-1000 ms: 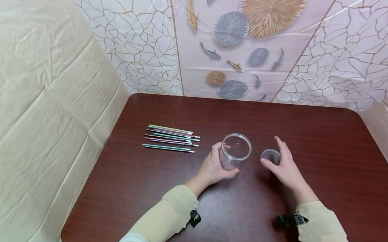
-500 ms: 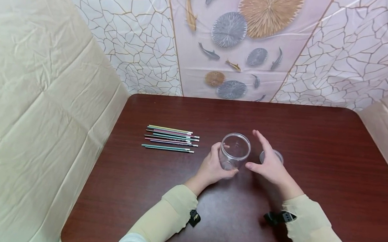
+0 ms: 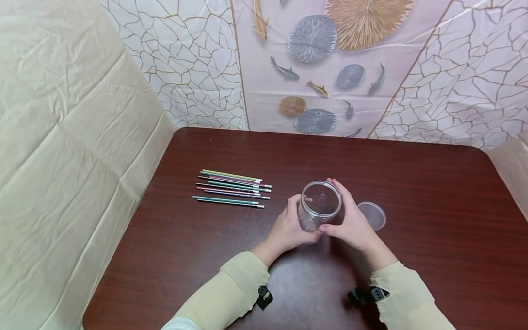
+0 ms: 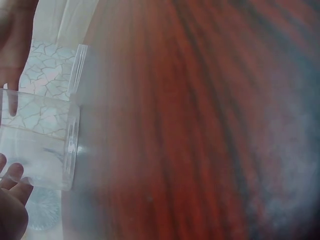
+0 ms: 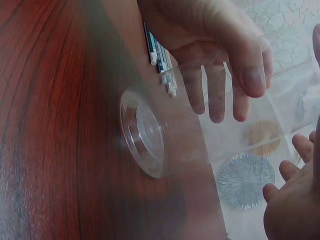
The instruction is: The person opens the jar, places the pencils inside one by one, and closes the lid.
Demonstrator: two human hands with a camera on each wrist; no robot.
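Note:
A clear plastic jar (image 3: pixel 321 211) stands between both hands in the head view, its wide mouth upward and nothing visible inside. My left hand (image 3: pixel 288 226) grips its left side, with several fingers seen through the wall in the right wrist view. Around the right side curves my right hand (image 3: pixel 352 225), thumb in front and fingers behind. The right wrist view shows the jar's ringed base (image 5: pixel 142 132); whether it touches the tabletop, I cannot tell. Just right of the right hand lies a clear round lid (image 3: pixel 374 215).
Several pencils (image 3: pixel 232 188) with eraser ends lie side by side on the left of the dark red-brown table (image 3: pixel 445 217). A patterned cloth wall (image 3: pixel 199 65) borders the table's back, and a cream cloth (image 3: pixel 72 167) hangs along its left.
My right hand has moved left from over the lid to the jar's right side, leaving the lid in view. The left hand and jar have stayed nearly still.

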